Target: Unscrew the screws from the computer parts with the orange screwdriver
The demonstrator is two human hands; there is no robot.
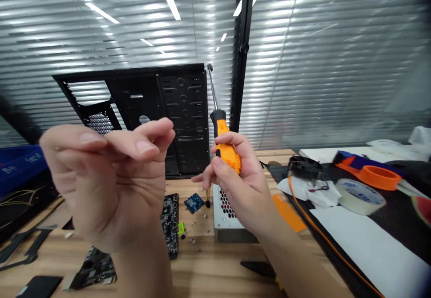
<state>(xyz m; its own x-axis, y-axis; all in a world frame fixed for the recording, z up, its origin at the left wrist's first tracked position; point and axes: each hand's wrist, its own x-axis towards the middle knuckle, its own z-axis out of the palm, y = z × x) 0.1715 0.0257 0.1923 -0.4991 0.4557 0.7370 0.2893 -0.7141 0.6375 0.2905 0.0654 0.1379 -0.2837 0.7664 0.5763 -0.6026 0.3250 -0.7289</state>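
Note:
My right hand (240,176) is wrapped round an orange and black screwdriver (229,156), its shaft pointing up and away. A small dark piece shows at the screwdriver's tip, beside the upper right corner of a black computer case (183,122) standing upright. Nearer the camera, my left hand (114,181) is raised palm-side toward me, fingers bent and thumb close against them. Whatever may be between those fingertips is hidden or too small to name. The left hand covers part of the case.
On the wooden table lie a black circuit board (172,226), a small blue board (194,203), loose screws and a silver perforated metal box (232,226). To the right are a fan (305,166), a tape roll (360,197) and white paper (367,244). A blue bin (23,167) stands left.

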